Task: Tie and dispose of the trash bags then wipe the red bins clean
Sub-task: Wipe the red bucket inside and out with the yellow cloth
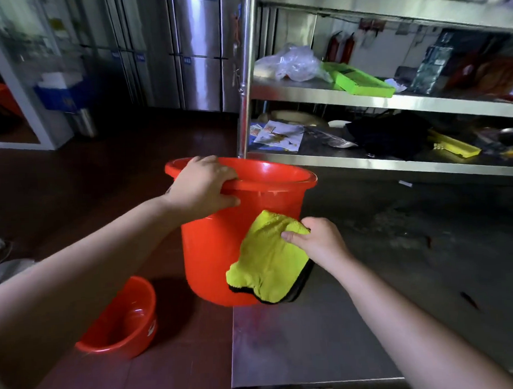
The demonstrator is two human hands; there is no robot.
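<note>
A tall red bin [213,254] stands at the left edge of a steel table [355,321], slightly tilted. My left hand [202,187] grips its near rim, fingers curled over the edge and thumb on the outer wall. My right hand [318,241] holds a yellow-green cloth [269,258] with a black edge against the bin's outer side. A second, smaller red bin [123,321] lies tilted on the dark red floor to the lower left, its inside bare.
Steel shelves [391,102] stand behind the table, holding a clear plastic bag [294,62], a green tray [359,80], papers and dark items. Steel fridge doors [198,51] line the back wall. A blue box [63,96] sits at the far left.
</note>
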